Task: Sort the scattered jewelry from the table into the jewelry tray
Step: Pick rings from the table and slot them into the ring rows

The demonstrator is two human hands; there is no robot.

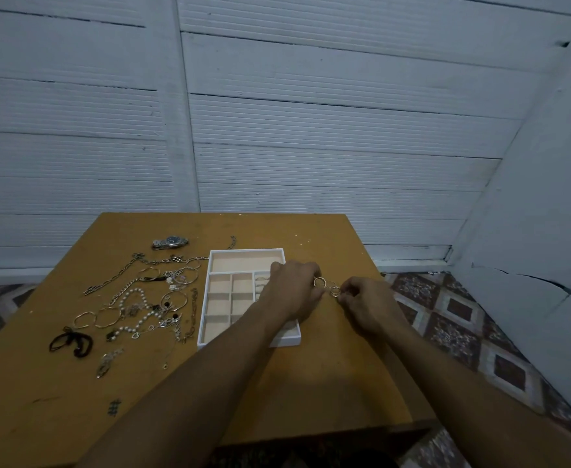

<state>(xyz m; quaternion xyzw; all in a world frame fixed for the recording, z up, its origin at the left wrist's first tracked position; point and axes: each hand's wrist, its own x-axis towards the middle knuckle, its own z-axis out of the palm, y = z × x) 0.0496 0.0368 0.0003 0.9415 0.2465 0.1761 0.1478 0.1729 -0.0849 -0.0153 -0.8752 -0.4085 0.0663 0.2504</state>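
A white jewelry tray (246, 252) with beige compartments lies mid-table. Both hands hover at its right edge, pinching a chain of gold rings (326, 286) stretched between them. My left hand (294, 289) covers the tray's right compartments and grips one end. My right hand (366, 305) holds the other end just right of the tray. A tangle of scattered jewelry (142, 298) lies left of the tray: chains, a pearl strand (132, 293), gold bangles (98, 318). A silver wristwatch (170, 242) sits at the far left.
The wooden table (311, 383) ends close to a white slatted wall. A black hair tie (71, 342) and a small silver piece (107, 363) lie near the left front. A short chain (232, 242) rests behind the tray. Patterned floor tiles (456, 319) show to the right.
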